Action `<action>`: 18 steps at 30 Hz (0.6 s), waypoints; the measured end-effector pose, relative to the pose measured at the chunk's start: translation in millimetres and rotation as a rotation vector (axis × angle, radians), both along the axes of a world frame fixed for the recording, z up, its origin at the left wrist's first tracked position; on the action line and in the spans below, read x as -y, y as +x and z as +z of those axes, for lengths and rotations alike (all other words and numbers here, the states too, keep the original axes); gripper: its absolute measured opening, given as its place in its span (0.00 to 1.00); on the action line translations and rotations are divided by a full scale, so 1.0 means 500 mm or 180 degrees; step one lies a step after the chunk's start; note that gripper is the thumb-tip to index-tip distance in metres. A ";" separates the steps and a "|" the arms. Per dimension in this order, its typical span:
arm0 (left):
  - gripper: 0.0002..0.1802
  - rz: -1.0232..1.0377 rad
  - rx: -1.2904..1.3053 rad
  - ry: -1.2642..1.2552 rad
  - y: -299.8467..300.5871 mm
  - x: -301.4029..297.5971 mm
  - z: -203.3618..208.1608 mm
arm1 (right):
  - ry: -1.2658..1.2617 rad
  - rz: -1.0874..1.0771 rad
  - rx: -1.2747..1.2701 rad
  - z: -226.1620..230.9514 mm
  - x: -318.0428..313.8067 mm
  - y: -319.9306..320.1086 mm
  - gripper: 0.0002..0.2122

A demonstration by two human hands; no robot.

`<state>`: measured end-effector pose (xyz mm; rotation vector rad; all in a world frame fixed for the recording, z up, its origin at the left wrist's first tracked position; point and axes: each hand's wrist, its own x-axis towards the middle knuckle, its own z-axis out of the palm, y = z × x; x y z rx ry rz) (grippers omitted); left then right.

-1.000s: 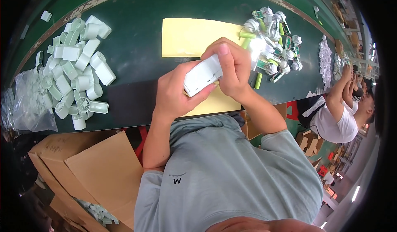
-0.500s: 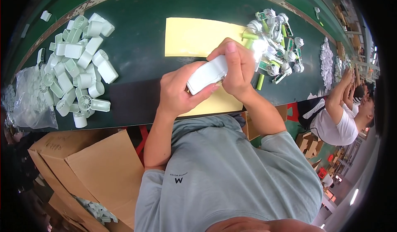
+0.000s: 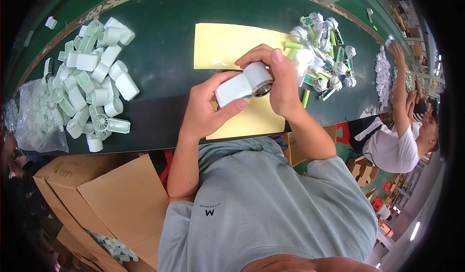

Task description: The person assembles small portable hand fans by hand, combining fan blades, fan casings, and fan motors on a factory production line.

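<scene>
A pale, small handheld fan (image 3: 235,90) is held over the yellow sheet in front of me. It has a flat, rounded handle and a ring-shaped head with a dark, shiny round opening facing down and right. My left hand (image 3: 203,105) is closed around the handle end, thumb along its near side. Around the ring head curls my right hand (image 3: 285,80), its fingers over the far side and partly hidden. On the left lies a heap of pale green fan housings (image 3: 87,85). Fan motors with circuit boards and green batteries (image 3: 322,54) are piled at the right.
Yellow sheets (image 3: 227,44) lie on the dark green table (image 3: 164,39). A clear plastic bag (image 3: 41,122) rests at the left. Below the table edge stands an open cardboard box (image 3: 121,189). A co-worker (image 3: 395,143) sits at the right, one arm stretched over the table.
The fan has been turned in my hands, so its ring head and dark opening now show. My right hand has shifted around the head. The co-worker's arm has reached farther across the table.
</scene>
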<state>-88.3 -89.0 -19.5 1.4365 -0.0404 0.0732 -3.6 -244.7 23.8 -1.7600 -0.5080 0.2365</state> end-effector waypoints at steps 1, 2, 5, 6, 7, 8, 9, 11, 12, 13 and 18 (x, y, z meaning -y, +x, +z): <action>0.26 -0.0096 -0.0014 -0.0068 0.000 0.000 0.001 | -0.0003 0.0000 0.0000 0.001 0.004 0.003 0.33; 0.26 -0.0097 -0.0013 -0.0072 0.000 0.001 0.000 | -0.0205 0.0061 -0.0037 0.002 0.010 0.009 0.33; 0.25 -0.0108 -0.0047 0.0324 -0.003 0.004 -0.001 | -0.0430 0.0082 -0.0237 0.005 0.015 0.012 0.33; 0.24 -0.0065 -0.0003 0.0430 -0.003 0.006 0.002 | -0.0452 0.0040 -0.0399 0.005 0.015 0.011 0.33; 0.23 -0.0020 0.0041 0.0538 -0.004 0.006 0.003 | -0.0449 0.0040 -0.0399 0.005 0.013 0.009 0.33; 0.23 -0.0020 0.0042 0.0539 -0.004 0.005 0.003 | -0.0272 -0.0002 -0.0496 0.003 0.009 0.008 0.33; 0.21 0.0025 0.0136 0.0611 -0.004 0.002 0.001 | -0.0094 -0.0043 -0.0592 0.001 0.007 0.007 0.33; 0.20 0.0072 0.0231 0.0685 -0.006 -0.007 0.001 | 0.0029 0.0069 -0.0566 -0.002 0.009 0.004 0.31; 0.20 0.0000 0.0228 0.0572 -0.008 -0.015 0.003 | 0.0150 0.0179 -0.0541 -0.004 0.011 0.003 0.30; 0.19 -0.0074 0.0226 0.0459 -0.009 -0.021 0.005 | 0.0151 0.0179 -0.0539 -0.009 0.009 0.004 0.30; 0.20 -0.0224 0.0166 0.0248 -0.011 -0.032 0.011 | 0.0303 0.0376 0.0084 -0.014 0.004 0.003 0.24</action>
